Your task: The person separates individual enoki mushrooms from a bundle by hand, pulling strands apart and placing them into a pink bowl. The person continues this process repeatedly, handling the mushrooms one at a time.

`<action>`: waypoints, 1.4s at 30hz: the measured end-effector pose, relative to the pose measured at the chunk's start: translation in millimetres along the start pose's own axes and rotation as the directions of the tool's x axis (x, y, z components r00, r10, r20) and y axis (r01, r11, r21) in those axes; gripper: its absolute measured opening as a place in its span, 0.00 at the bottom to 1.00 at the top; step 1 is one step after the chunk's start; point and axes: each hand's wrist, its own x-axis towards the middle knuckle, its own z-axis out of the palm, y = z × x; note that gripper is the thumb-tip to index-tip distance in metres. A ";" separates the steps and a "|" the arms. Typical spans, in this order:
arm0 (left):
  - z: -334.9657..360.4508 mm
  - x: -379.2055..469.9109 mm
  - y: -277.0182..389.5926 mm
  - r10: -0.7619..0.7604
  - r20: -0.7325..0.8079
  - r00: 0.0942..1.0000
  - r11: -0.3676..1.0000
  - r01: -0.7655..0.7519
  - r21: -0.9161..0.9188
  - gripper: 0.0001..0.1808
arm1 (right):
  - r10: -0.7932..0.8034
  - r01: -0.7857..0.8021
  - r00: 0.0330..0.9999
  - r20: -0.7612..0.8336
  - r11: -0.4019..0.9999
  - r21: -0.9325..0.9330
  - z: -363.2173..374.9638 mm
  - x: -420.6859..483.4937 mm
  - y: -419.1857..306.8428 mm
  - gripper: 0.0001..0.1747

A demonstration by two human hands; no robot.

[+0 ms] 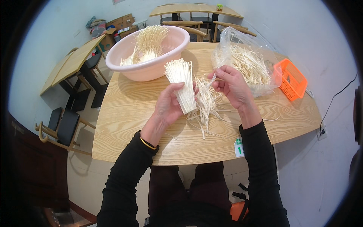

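My left hand (pixel 173 103) grips a bundle of enoki mushrooms (pixel 181 85), caps pointing away from me, above the wooden table (pixel 127 124). To its right, my right hand (pixel 231 85) pinches a few thin strands between thumb and fingers. A loose pile of enoki stems (pixel 205 105) lies on the table between and below the hands. Beyond my left hand stands a pink plastic basin (pixel 141 72) with enoki clusters (pixel 150 42) inside. Past my right hand, a clear plastic bag (pixel 231 37) holds many loose enoki strands (pixel 249 65).
An orange plastic basket (pixel 292 79) stands at the table's right edge, touching the bag. A tag with writing (pixel 239 147) is at the near edge. The wall with a plugged-in cord (pixel 322 132) runs along the right. Other tables and chairs (pixel 68 124) stand left and behind.
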 end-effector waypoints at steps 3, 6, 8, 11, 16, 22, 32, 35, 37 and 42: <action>5.5 -3.5 -3.2 -0.011 -0.019 1.000 1.000 0.011 -0.025 0.26 | 0.167 -0.159 0.984 0.065 0.981 -0.116 6.0 -0.3 5.8 0.11; 6.2 -3.1 -2.3 -0.014 0.011 1.000 1.000 0.014 0.001 0.27 | 0.148 -0.118 0.980 0.130 0.970 -0.214 16.6 -0.6 18.7 0.14; 4.2 -2.7 -2.3 -0.009 0.048 0.999 1.000 0.008 0.017 0.27 | 0.132 -0.098 0.982 0.132 0.966 -0.240 20.0 -1.8 24.1 0.12; 1.5 -2.1 -3.2 0.001 0.075 0.997 1.000 -0.002 0.014 0.27 | 0.143 -0.124 0.984 0.106 0.979 -0.162 19.3 -3.2 24.6 0.10; 2.8 -1.5 -3.8 0.030 0.070 0.997 0.999 -0.028 -0.037 0.28 | 0.126 -0.108 0.987 0.101 0.980 -0.169 17.9 -3.6 22.2 0.08; 5.5 -1.9 -2.4 0.051 -0.042 0.998 0.996 -0.055 -0.077 0.28 | 0.089 -0.082 0.991 0.105 0.994 -0.069 18.0 -2.1 23.7 0.06; -4.0 3.5 -2.4 0.040 -0.034 0.999 0.991 -0.044 -0.126 0.25 | 0.045 -0.092 0.988 0.149 0.942 0.323 2.2 2.8 14.0 0.03; -4.3 3.6 -2.7 0.026 -0.044 0.999 0.992 -0.032 -0.122 0.30 | 0.023 -0.038 0.998 0.065 0.969 0.245 -9.8 4.0 0.6 0.03; -2.1 3.3 -3.1 -0.005 -0.029 1.000 0.990 0.001 -0.140 0.31 | 0.069 -0.085 0.990 0.126 0.988 0.127 -8.0 4.6 -0.2 0.06; 2.3 0.0 -2.5 -0.045 0.074 0.996 0.996 0.050 -0.070 0.29 | 0.193 -0.161 0.973 0.129 0.961 -0.224 14.5 -1.4 17.0 0.11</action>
